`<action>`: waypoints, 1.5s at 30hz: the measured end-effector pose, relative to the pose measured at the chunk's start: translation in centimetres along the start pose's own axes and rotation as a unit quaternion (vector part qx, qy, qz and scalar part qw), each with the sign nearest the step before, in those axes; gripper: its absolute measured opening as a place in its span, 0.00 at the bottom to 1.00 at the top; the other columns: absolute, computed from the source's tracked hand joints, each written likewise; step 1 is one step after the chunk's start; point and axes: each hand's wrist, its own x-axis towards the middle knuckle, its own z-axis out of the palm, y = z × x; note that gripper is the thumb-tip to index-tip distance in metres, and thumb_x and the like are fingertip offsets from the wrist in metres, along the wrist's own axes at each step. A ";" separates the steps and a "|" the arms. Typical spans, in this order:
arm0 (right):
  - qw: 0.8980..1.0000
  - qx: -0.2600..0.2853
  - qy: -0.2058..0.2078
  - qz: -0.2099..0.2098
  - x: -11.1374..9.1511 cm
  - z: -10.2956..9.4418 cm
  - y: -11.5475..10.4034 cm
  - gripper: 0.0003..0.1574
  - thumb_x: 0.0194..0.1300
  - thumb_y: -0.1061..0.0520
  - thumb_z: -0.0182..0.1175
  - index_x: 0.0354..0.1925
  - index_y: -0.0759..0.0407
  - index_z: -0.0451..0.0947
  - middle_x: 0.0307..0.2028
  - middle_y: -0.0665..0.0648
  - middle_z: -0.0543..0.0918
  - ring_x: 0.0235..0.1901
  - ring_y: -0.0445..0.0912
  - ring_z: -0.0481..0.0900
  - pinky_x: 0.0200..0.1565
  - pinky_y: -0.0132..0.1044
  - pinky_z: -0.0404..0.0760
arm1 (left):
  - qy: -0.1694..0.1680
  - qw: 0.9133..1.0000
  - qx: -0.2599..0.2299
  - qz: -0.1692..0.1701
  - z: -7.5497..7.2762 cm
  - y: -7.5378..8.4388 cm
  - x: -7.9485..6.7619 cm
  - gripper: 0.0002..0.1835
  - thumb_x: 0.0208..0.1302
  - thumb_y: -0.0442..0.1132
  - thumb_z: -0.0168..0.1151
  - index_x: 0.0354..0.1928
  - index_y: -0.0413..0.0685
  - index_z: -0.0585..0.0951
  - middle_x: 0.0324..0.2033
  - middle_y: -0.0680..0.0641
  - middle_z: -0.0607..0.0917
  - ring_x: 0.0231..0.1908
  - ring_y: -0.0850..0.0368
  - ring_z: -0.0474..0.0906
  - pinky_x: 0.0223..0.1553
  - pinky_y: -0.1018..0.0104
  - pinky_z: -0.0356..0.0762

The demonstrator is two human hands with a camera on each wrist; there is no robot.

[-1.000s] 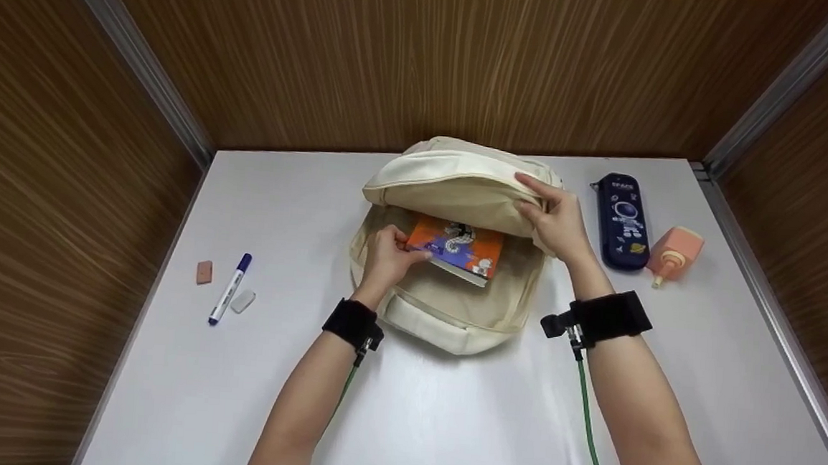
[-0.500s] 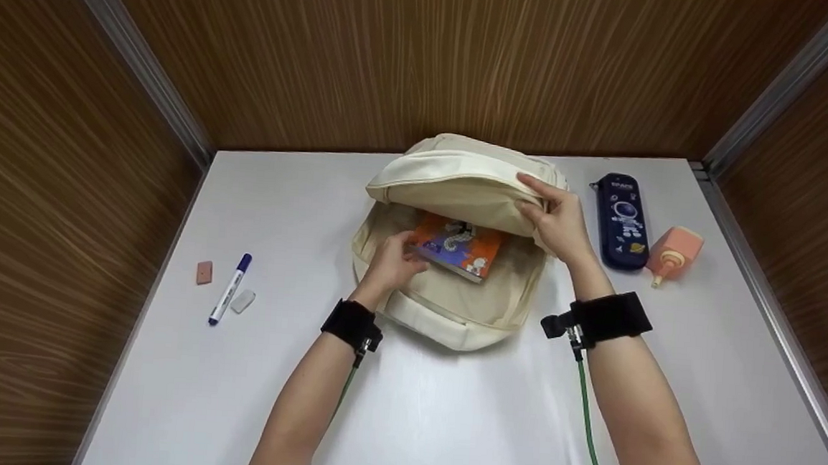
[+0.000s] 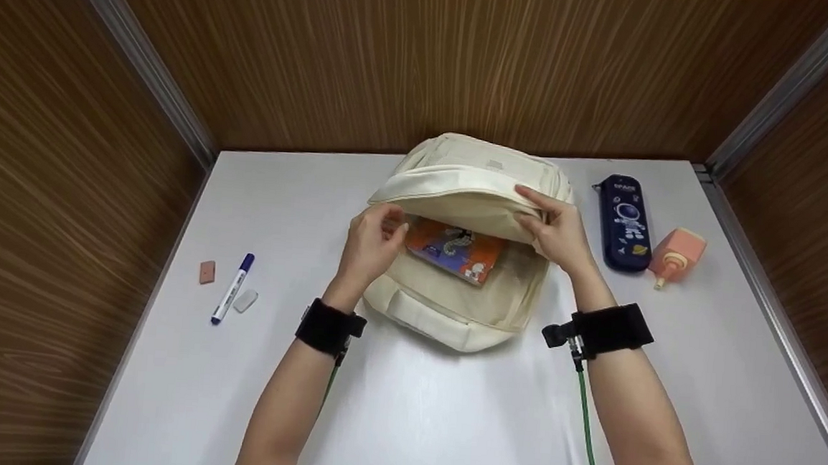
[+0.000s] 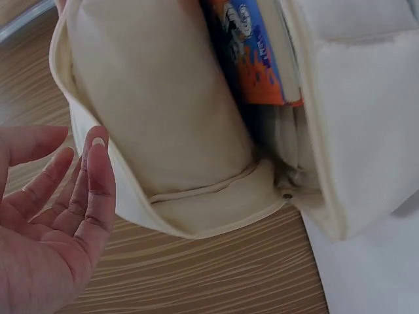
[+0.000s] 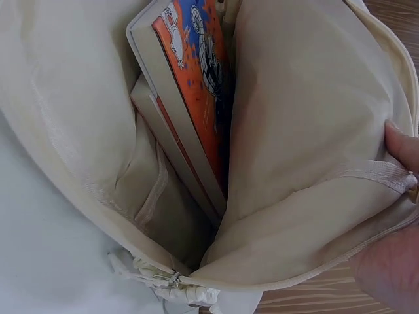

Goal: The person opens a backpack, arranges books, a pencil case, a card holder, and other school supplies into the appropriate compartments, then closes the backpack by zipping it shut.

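Observation:
A cream backpack lies on the table with its main compartment unzipped and the front panel lifted. My right hand pinches the panel's edge at the right, thumb on the inner side in the right wrist view. At the left end of that edge is my left hand, its fingers loosely bent and holding nothing. The left wrist view has its fingertips right at the panel's rim. Inside the bag sits an orange and blue book, partly hidden under the panel. A second book lies against it in the right wrist view.
To the left on the white table lie a pink eraser, a blue-capped marker and a small whitish eraser. A navy pencil case and a pink bottle are at right. Wood-grain walls surround the table.
My left hand has let go of the book and moved up and left to the panel's edge. My right hand keeps its hold, and the panel sits slightly lower.

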 end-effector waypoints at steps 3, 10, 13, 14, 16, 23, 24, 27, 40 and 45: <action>1.000 -0.004 -0.026 0.004 -0.6 -0.2 0.0 0.26 0.60 0.75 0.62 0.58 0.71 0.75 0.58 0.66 0.77 0.55 0.39 0.73 0.55 0.27 0.71 | 0.026 0.999 0.030 0.030 -0.4 0.4 0.3 0.08 0.61 0.27 0.64 0.43 0.34 0.82 0.39 0.42 0.82 0.38 0.51 0.82 0.39 0.63 0.80; 0.992 -0.002 -0.117 0.037 -2.2 -1.3 0.2 0.26 0.63 0.74 0.59 0.60 0.70 0.74 0.58 0.67 0.76 0.29 0.40 0.79 0.30 0.29 0.78 | 0.002 0.990 0.131 0.057 -0.1 -0.3 0.6 0.20 0.57 0.27 0.69 0.52 0.37 0.78 0.50 0.39 0.76 0.54 0.43 0.74 0.55 0.54 0.72; 0.990 0.003 -0.134 0.049 -2.9 -1.6 0.3 0.24 0.62 0.76 0.59 0.57 0.71 0.75 0.51 0.70 0.80 0.26 0.38 0.78 0.29 0.28 0.77 | -0.032 0.986 0.152 0.052 0.2 -0.9 0.5 0.24 0.56 0.27 0.70 0.56 0.37 0.77 0.54 0.39 0.76 0.58 0.42 0.72 0.59 0.54 0.69; 0.989 0.008 -0.136 0.050 -3.2 -1.7 0.3 0.24 0.61 0.77 0.59 0.56 0.72 0.76 0.49 0.70 0.81 0.26 0.38 0.78 0.29 0.27 0.77 | -0.043 0.985 0.157 0.053 0.4 -1.1 0.4 0.25 0.56 0.28 0.70 0.57 0.38 0.77 0.55 0.39 0.76 0.59 0.42 0.71 0.60 0.54 0.69; 0.990 0.019 -0.133 0.047 -3.5 -1.7 0.8 0.22 0.58 0.80 0.57 0.52 0.73 0.79 0.44 0.68 0.84 0.25 0.36 0.75 0.29 0.26 0.76 | -0.061 0.982 0.168 0.058 0.6 -1.4 0.3 0.26 0.55 0.27 0.71 0.57 0.38 0.78 0.56 0.39 0.77 0.59 0.43 0.72 0.60 0.55 0.69; 0.984 0.069 -0.156 0.051 -4.3 -1.7 3.7 0.11 0.53 0.82 0.61 0.31 0.79 0.68 0.30 0.55 0.79 0.31 0.41 0.77 0.33 0.29 0.78 | -0.115 0.972 0.190 0.079 1.1 -2.1 -0.9 0.20 0.58 0.26 0.66 0.54 0.43 0.83 0.50 0.44 0.84 0.51 0.48 0.80 0.51 0.56 0.77; 0.981 0.078 -0.169 0.060 -4.4 -1.8 3.8 0.14 0.52 0.81 0.62 0.33 0.79 0.66 0.32 0.57 0.80 0.34 0.43 0.79 0.36 0.31 0.80 | -0.123 0.971 0.189 0.075 1.2 -2.2 -1.2 0.19 0.59 0.26 0.65 0.53 0.44 0.84 0.49 0.45 0.85 0.50 0.49 0.81 0.49 0.56 0.78; 0.972 0.096 -0.195 0.087 -4.7 -1.9 4.1 0.24 0.52 0.78 0.67 0.44 0.81 0.66 0.49 0.69 0.80 0.51 0.57 0.80 0.51 0.42 0.79 | -0.148 0.969 0.190 0.061 1.5 -2.4 -2.1 0.17 0.61 0.25 0.63 0.50 0.46 0.86 0.46 0.47 0.86 0.47 0.50 0.83 0.46 0.56 0.80; 0.954 -0.215 -0.184 0.103 -5.1 1.0 6.5 0.51 0.65 0.46 0.66 0.76 0.55 0.51 0.72 0.75 0.49 0.71 0.68 0.49 0.67 0.64 0.50 | -0.177 0.939 0.278 0.105 1.8 -3.3 -5.6 0.15 0.59 0.31 0.67 0.46 0.55 0.88 0.47 0.48 0.87 0.35 0.43 0.85 0.29 0.51 0.80; 0.950 -0.233 -0.185 0.099 -5.4 1.4 7.6 0.55 0.63 0.48 0.68 0.77 0.53 0.49 0.73 0.75 0.45 0.70 0.70 0.48 0.66 0.65 0.51 | -0.151 0.915 0.336 0.162 3.0 -3.3 -7.2 0.15 0.54 0.27 0.66 0.37 0.56 0.89 0.43 0.48 0.87 0.25 0.46 0.83 0.19 0.56 0.75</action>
